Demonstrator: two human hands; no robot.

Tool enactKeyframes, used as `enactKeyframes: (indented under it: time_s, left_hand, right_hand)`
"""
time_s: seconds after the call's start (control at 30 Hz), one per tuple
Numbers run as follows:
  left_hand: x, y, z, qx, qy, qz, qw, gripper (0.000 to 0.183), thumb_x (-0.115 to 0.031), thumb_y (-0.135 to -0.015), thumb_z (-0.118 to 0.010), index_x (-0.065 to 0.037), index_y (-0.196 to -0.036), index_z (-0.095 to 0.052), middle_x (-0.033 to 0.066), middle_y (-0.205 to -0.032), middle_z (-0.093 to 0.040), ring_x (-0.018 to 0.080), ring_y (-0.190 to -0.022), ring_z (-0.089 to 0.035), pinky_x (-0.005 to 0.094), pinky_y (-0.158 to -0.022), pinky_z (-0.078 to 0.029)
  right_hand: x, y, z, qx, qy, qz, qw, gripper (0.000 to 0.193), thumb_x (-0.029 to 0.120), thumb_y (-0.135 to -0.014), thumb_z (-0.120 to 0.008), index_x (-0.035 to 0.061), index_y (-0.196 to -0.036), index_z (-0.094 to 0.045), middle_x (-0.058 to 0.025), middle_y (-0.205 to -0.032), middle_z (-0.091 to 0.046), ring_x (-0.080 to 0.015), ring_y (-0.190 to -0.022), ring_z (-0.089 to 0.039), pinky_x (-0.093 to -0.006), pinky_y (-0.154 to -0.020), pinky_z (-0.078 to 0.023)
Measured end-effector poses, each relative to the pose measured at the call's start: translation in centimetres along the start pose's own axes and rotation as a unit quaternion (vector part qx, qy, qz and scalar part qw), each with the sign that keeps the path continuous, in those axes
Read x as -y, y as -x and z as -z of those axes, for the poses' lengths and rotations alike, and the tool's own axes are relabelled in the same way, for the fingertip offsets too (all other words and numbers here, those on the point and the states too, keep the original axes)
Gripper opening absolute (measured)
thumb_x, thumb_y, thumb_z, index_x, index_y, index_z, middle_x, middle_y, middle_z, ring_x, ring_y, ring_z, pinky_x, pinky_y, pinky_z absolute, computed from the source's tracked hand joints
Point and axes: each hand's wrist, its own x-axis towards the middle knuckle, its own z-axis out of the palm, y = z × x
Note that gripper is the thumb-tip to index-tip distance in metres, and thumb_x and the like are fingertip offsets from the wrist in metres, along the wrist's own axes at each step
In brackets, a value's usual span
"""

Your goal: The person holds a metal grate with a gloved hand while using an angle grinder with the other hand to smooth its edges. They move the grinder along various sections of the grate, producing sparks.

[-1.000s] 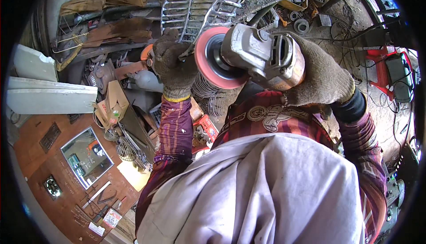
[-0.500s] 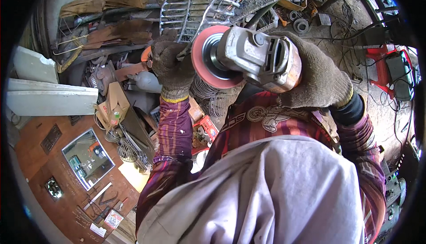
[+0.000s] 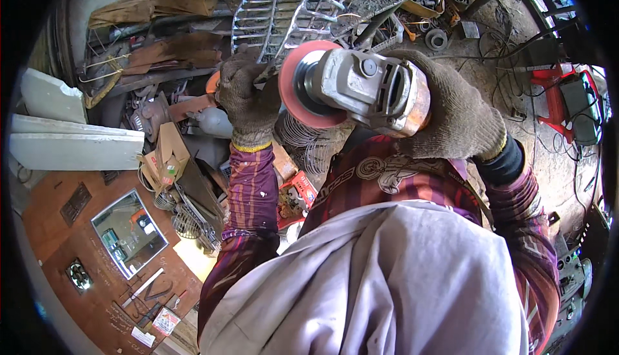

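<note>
My right hand (image 3: pixel 454 107), in a brown knit glove, is wrapped round the body of an angle grinder (image 3: pixel 361 84). The grinder's head points left, and its reddish disc (image 3: pixel 289 87) stands just beside my left hand (image 3: pixel 248 100). That hand wears the same kind of glove with a yellow cuff, and its fingers are curled closed. A dark bit of metal shows by its thumb, but what it grips is mostly hidden. Just beyond both hands lies a welded metal bar grille (image 3: pixel 261 23) with a curved rod across it. Whether the disc touches any metal cannot be seen.
Cardboard boxes (image 3: pixel 169 155) and pale slabs (image 3: pixel 77 145) are at the left, above a brown board (image 3: pixel 71 245) with a mirror (image 3: pixel 129 234). Wire coils (image 3: pixel 303 139) hang below the hands. Cables and a red-and-black machine (image 3: pixel 577 107) lie on the floor at right.
The grinder and my right hand have shifted slightly left. My left hand has barely moved and stays closed.
</note>
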Motion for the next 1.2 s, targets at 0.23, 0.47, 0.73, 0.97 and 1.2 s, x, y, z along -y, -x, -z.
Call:
enactKeyframes:
  time_s: [0.23,0.47,0.73,0.97,1.2]
  left_hand:
    - [-5.1,-1.8,-1.0,0.056,-0.343,-0.115,0.93,0.037,-0.03,-0.069,-0.09,-0.004,-0.085,-0.069,0.0132,-0.09,-0.067,0.0303,-0.088,-0.068,0.0382,-0.074,-0.054]
    - [-8.6,-5.3,-0.5,0.16,-0.454,-0.266,0.835,0.041,-0.036,-0.069,-0.09,-0.005,-0.09,-0.073,0.007,-0.081,-0.064,0.0222,-0.072,-0.064,0.0366,-0.063,-0.05]
    - [-10.6,-9.6,-1.1,0.166,-0.358,-0.324,0.86,0.03,-0.022,-0.08,-0.082,-0.008,-0.105,-0.071,0.0115,-0.094,-0.072,0.0307,-0.084,-0.069,0.0378,-0.076,-0.055]
    - [-6.6,-10.2,-1.1,0.007,-0.276,-0.296,0.915,0.023,-0.025,-0.092,-0.07,-0.002,-0.096,-0.071,0.0119,-0.09,-0.072,0.0286,-0.081,-0.07,0.0376,-0.077,-0.055]
    - [-9.3,-10.0,-2.2,0.027,-0.386,-0.304,0.87,0.024,-0.025,-0.091,-0.071,-0.002,-0.084,-0.068,0.0154,-0.07,-0.064,0.0347,-0.061,-0.064,0.0411,-0.058,-0.05]
  right_hand:
    - [-1.3,2.3,0.7,-0.048,-0.084,-0.043,0.994,0.094,0.02,-0.056,-0.092,0.0001,-0.137,-0.048,-0.0182,-0.124,-0.065,-0.0298,-0.116,-0.065,-0.039,-0.101,-0.05]
    - [-2.0,4.2,1.4,-0.076,-0.154,-0.077,0.982,0.103,0.021,-0.053,-0.093,-0.0004,-0.141,-0.045,-0.0155,-0.129,-0.063,-0.025,-0.119,-0.061,-0.0376,-0.104,-0.047]
    - [-2.7,5.0,1.7,-0.095,-0.158,-0.064,0.981,0.105,0.021,-0.053,-0.093,-0.0014,-0.142,-0.043,-0.0167,-0.13,-0.062,-0.0262,-0.121,-0.061,-0.038,-0.105,-0.046]
    - [-2.5,4.4,1.4,-0.124,-0.114,-0.038,0.985,0.103,0.025,-0.056,-0.094,-0.0008,-0.142,-0.043,-0.0191,-0.129,-0.063,-0.0294,-0.12,-0.062,-0.0389,-0.103,-0.048]
    - [-0.2,3.2,1.3,-0.148,-0.077,-0.014,0.986,0.096,0.029,-0.06,-0.093,0.002,-0.139,-0.046,-0.0192,-0.124,-0.065,-0.0328,-0.117,-0.064,-0.0407,-0.1,-0.051]
